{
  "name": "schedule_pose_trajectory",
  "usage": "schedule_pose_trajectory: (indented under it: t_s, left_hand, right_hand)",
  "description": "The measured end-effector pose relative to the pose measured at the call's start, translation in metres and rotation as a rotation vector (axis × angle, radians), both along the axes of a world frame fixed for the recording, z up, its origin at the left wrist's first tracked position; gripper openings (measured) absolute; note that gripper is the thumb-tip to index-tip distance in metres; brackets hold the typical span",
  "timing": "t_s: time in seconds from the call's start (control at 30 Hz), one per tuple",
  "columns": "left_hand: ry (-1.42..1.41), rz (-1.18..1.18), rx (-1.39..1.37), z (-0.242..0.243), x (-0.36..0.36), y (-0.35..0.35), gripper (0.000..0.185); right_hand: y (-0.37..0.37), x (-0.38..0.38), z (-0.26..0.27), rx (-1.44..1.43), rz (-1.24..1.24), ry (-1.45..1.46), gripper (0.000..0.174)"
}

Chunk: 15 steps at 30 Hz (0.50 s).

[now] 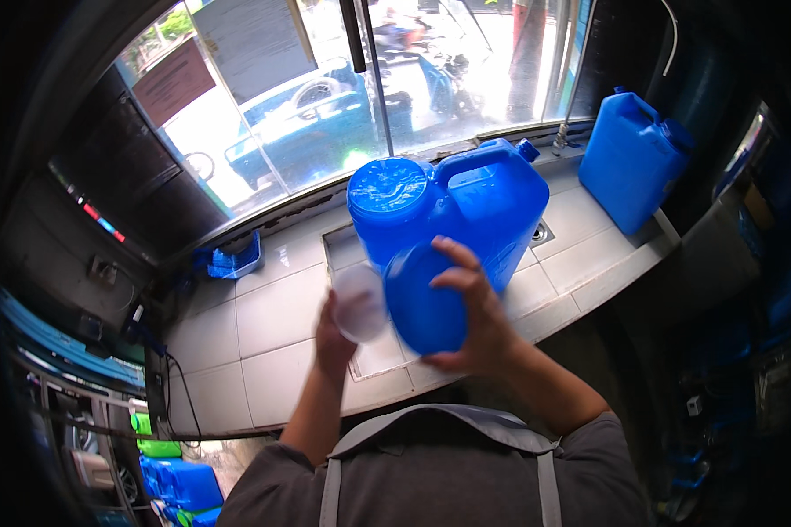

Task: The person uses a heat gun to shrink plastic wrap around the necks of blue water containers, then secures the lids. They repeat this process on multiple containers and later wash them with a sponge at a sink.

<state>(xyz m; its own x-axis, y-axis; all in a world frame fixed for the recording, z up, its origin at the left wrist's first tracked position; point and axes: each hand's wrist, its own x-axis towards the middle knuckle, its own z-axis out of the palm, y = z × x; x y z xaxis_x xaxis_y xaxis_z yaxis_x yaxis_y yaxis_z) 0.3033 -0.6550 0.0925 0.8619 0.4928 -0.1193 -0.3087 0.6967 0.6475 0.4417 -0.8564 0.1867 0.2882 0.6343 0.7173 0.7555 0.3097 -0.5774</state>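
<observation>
A large blue plastic water jug (501, 211) with a handle and a small capped spout stands on the tiled counter; its wide mouth is open at the top and water shows up to the rim. In front of it my right hand (478, 296) grips a round blue screw lid (428, 300) by its edge. My left hand (335, 329) holds a round, pale, translucent disc or liner (360, 304) close beside the lid. Both the disc and the lid are blurred, and whether they touch I cannot tell.
Another blue jug (629, 158) stands at the counter's right end. A blue tray (240, 260) with small blue items lies at the back left. Behind runs a window (303, 151). A black cable (178, 382) hangs at the left, above blue and green containers (184, 484) on the floor.
</observation>
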Motion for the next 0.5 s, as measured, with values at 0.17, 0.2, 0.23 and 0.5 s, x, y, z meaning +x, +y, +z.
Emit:
schedule_pose_trajectory:
  t_s: [0.17,0.2,0.23,0.5]
  left_hand:
    - [-0.001,0.542,0.574,0.071,0.032,0.068,0.041]
    - [-0.1,0.428,0.622,0.083,0.042,0.076,0.039]
    - [0.056,0.424,0.65,0.093,0.057,0.081,0.039]
    - [0.764,0.067,1.459,0.133,0.156,0.099,0.03]
  right_hand:
    - [0.033,0.058,0.05,0.307,0.749,1.31,0.067]
    - [0.046,0.069,0.063,0.291,0.822,1.395,0.065]
    - [0.058,0.075,0.074,0.264,0.809,1.306,0.066]
    - [0.118,0.098,0.123,0.084,0.89,1.246,0.074]
